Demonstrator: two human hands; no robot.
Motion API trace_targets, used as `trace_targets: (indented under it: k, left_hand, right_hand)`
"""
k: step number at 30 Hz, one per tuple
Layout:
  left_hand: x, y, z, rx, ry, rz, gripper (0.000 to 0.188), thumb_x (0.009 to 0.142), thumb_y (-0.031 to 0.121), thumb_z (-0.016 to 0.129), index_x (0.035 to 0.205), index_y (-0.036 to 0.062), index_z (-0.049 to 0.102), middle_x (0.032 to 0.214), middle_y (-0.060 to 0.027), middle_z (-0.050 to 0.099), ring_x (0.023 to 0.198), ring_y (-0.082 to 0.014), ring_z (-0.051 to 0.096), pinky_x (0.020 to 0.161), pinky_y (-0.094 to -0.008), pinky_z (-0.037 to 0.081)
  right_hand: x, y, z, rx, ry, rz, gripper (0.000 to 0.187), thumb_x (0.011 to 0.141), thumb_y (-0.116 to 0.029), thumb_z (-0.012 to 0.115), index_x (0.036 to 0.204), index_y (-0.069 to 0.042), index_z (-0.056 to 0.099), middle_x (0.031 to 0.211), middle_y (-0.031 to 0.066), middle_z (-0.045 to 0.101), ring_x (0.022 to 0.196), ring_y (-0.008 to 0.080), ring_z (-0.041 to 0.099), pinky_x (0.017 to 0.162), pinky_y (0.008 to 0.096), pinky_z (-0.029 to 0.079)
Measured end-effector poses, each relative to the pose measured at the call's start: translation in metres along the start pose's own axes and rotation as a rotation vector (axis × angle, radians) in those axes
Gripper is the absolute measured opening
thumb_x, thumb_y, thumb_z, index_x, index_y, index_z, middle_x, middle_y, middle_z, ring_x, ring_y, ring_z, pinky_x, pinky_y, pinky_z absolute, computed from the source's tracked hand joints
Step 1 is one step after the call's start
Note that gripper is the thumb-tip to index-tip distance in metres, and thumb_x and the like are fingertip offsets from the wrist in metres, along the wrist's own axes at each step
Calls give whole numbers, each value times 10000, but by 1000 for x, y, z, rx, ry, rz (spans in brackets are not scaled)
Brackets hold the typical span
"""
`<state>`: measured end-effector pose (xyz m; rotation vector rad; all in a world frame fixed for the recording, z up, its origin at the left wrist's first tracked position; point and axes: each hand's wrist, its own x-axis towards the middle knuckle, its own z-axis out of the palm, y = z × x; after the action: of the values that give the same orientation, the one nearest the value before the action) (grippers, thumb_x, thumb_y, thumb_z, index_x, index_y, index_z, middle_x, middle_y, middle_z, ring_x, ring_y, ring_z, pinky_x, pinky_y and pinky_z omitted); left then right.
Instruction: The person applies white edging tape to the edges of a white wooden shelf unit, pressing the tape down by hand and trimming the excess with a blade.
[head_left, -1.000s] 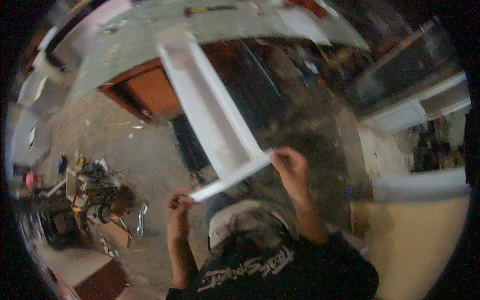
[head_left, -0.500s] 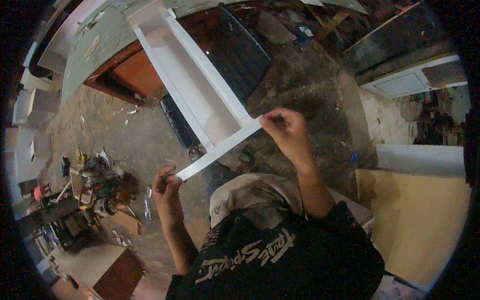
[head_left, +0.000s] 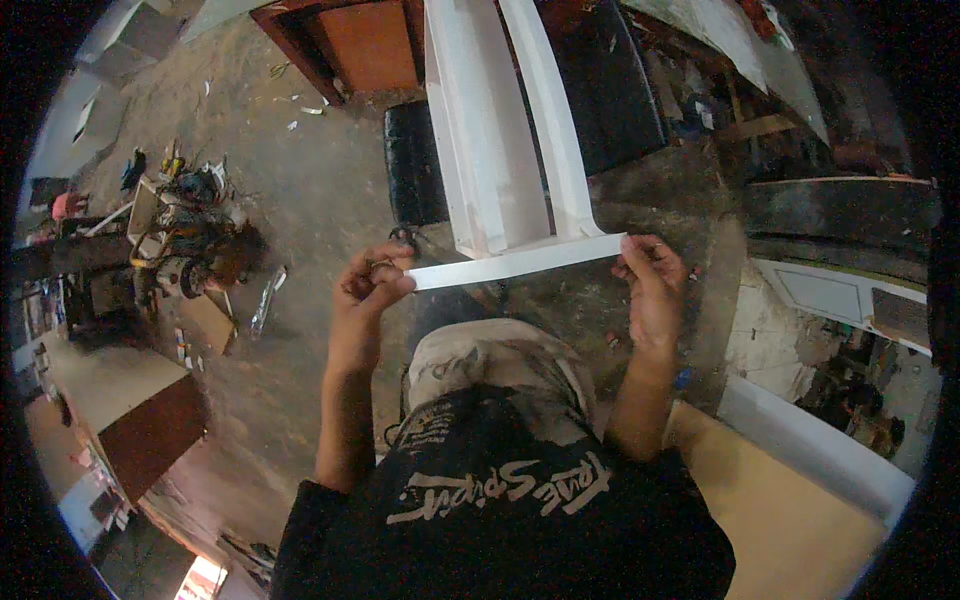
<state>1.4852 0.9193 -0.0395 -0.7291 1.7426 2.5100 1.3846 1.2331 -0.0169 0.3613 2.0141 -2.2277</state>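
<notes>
A thin white strip (head_left: 505,265) stretches between my hands and sags slightly in the middle. My left hand (head_left: 368,290) pinches its left end between thumb and fingers. At the other end, my right hand (head_left: 655,290) holds the strip in a similar pinch. Behind the strip, a long, narrow white box-like frame (head_left: 490,150) runs away from me, with two raised side walls and a hollow between them. The strip lies along or just in front of the frame's near end; whether it is stuck to it I cannot tell. The frame's far end is out of view.
A black padded seat (head_left: 412,165) and a reddish-brown wooden cabinet (head_left: 365,50) are beyond the frame. Tools and cables lie heaped on a small stand (head_left: 195,215) at left. A pale board (head_left: 790,500) stands at lower right, and a wooden box (head_left: 130,410) at lower left.
The view has swung, so the frame now points nearly straight ahead and the strip lies closer to level. Both hands still pinch its ends.
</notes>
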Motion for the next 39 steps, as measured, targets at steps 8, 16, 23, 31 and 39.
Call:
trace_targets:
  k: [8,16,23,31,39]
  left_hand:
    - [2,3,5,22,-15,10,322,796,-17,677,1113,38,657,803,21,633,780,-87,600,791,-240,451]
    - [-1,-23,-4,-17,-90,-28,302,849,128,708,1134,49,646,1076,-42,670,988,-143,609,887,-314,485]
    - [6,59,62,662,-110,428,481,785,281,786,1187,78,618,1077,-72,662,1009,-235,622,951,-381,450]
    - [5,43,130,1118,-370,485,386,778,207,737,1142,118,641,1067,-135,663,998,-350,612,915,-453,455]
    - [9,19,98,827,-288,691,377,687,76,830,1032,78,680,1011,-97,701,950,-276,658,849,-382,487]
  right_hand:
    - [4,-1,-5,-13,9,6,148,832,-130,767,916,-40,685,835,-1,660,707,86,564,662,247,437]
    - [-11,23,-2,-55,228,12,192,856,-178,741,982,-67,648,902,8,622,862,127,572,732,294,468]
    - [-3,5,-8,-171,106,-47,107,861,-144,726,892,-71,655,851,-9,601,801,98,561,679,258,457]
    - [1,22,-12,-48,85,-131,142,838,-146,755,888,-38,678,844,-1,644,799,93,576,737,252,470]
    - [-5,28,0,-16,143,-97,124,825,-126,762,828,-48,666,750,-22,621,679,58,537,604,227,402]
